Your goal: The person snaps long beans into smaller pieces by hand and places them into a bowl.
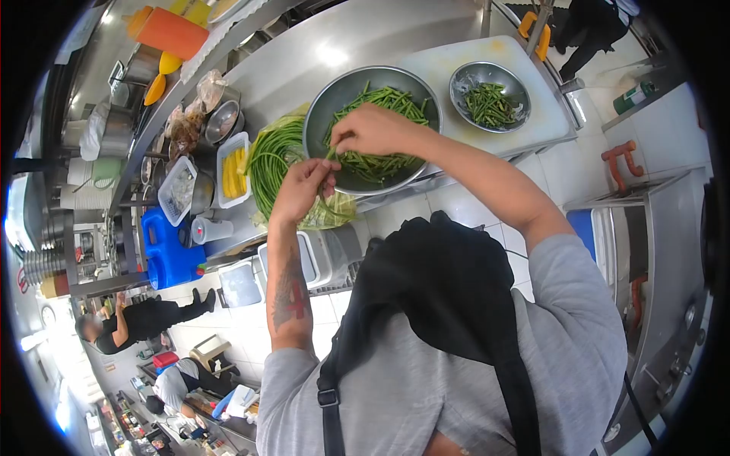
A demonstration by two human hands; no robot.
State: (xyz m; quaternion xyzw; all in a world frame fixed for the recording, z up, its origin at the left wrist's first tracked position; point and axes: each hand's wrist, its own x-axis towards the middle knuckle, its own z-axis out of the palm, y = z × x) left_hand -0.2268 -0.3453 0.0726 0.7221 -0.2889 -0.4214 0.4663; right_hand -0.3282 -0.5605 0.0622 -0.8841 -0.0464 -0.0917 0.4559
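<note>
A large steel bowl (310, 121) holds many short pieces of green bean (380, 163). Above its near left part, my left hand (306, 186) pinches the end of a long green bean (331, 153). My right hand (376, 131) is closed over the bowl, with its fingertips on the same bean close to my left fingers. A bundle of whole long green beans (266, 163) lies in a yellowish-green plastic bag (328, 214) left of the bowl. To the right, a smaller steel bowl (458, 82) with cut bean pieces stands on a white cutting board (426, 61).
Left of the beans are a white tray of yellow pieces (234, 173), a clear container (176, 190) and a blue jug (161, 247). A metal shelf (163, 91) runs above. Other people stand at lower left (137, 323) and upper right (597, 30).
</note>
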